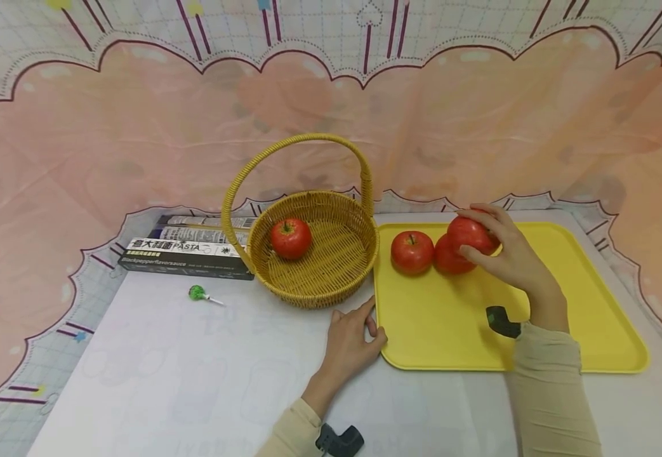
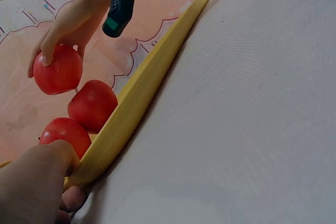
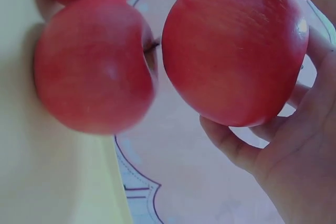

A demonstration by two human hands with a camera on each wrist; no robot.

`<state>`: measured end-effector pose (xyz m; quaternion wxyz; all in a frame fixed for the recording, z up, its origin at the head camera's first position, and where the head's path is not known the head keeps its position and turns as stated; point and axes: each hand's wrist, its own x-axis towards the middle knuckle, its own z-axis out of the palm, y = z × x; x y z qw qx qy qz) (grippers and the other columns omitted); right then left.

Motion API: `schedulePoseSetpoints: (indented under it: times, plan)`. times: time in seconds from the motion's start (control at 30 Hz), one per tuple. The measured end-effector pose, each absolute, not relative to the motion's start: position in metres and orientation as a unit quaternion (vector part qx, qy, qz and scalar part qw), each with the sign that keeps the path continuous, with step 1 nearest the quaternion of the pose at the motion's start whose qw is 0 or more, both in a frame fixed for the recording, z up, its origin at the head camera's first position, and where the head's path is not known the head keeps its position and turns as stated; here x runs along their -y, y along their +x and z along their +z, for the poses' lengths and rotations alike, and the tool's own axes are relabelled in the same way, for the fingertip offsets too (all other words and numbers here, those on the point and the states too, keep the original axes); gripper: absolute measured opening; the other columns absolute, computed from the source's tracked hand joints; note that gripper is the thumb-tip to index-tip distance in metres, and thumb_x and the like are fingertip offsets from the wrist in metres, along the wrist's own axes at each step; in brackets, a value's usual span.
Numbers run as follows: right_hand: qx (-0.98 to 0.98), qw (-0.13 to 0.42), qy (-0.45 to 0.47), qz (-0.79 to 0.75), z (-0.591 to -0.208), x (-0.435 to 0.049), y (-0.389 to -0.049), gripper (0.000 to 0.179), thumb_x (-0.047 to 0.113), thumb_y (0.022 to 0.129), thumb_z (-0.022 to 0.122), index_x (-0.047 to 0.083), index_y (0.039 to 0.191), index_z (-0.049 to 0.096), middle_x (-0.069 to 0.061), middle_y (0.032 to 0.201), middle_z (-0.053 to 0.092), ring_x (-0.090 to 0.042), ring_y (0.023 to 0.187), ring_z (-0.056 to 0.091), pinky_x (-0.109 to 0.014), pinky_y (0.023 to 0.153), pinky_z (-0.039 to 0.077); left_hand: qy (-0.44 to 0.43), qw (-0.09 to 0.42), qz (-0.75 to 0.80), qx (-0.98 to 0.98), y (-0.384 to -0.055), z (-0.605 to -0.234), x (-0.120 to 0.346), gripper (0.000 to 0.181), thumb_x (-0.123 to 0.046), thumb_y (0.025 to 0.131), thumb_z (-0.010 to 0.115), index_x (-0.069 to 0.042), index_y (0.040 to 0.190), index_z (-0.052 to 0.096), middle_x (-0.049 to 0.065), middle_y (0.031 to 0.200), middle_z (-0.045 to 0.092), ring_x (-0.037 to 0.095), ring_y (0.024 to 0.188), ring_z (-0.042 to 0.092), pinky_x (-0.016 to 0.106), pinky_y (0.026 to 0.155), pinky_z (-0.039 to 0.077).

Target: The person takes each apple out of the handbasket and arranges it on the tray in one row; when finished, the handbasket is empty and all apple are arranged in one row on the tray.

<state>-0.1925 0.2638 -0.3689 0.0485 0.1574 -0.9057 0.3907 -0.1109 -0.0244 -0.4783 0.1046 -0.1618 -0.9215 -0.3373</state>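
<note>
My right hand (image 1: 510, 257) holds a red apple (image 1: 472, 235) between thumb and fingers, raised above the yellow tray (image 1: 439, 330). In the right wrist view the gripped apple (image 3: 233, 51) hangs just apart from a second apple (image 3: 97, 66) with a dark stem. Two apples rest on the tray: one at its left (image 1: 412, 252), the other apple (image 1: 448, 260) partly hidden behind the held one. With my left hand (image 1: 349, 348) I pinch the tray's left edge; the left wrist view shows the thumb over the rim (image 2: 131, 114) and fingers beneath.
A woven yellow basket (image 1: 336, 254) with a tall handle stands left of the tray, with one apple (image 1: 291, 238) inside. Farther left lie a black pasta box (image 1: 185, 260), dark-ended packages (image 1: 193, 232) behind it and a green lollipop (image 1: 197, 292). A patterned cloth (image 1: 308, 108) hangs behind.
</note>
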Motion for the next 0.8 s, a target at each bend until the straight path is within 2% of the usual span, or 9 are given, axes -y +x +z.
schedulePoseSetpoints:
  times: [0.37,0.8]
  plan:
    - [0.909,0.058,0.139,0.389,-0.371,-0.282,-0.192,0.059,0.019,0.083,0.070,0.025,0.137,0.049,-0.006,0.149,0.028,-0.039,0.124,0.041,-0.064,0.096,0.035,-0.160,0.102,-0.333,0.924,-0.111,-0.479,0.024,0.055,-0.021,0.077,0.062,-0.012,0.131,0.057,-0.014,0.063,0.054,0.000,0.057,0.039,0.023,0.072,0.025]
    - [0.921,0.035,0.110,0.373,-0.375,-0.295,-0.192,0.059,0.022,0.084,0.068,0.021,0.139,0.046,-0.012,0.150,0.025,-0.045,0.124,0.037,-0.068,0.094,0.033,-0.161,0.103,-0.330,0.924,-0.111,-0.479,0.024,0.056,-0.021,0.077,0.062,-0.011,0.132,0.056,-0.014,0.063,0.054,0.001,0.058,0.041,0.024,0.072,0.025]
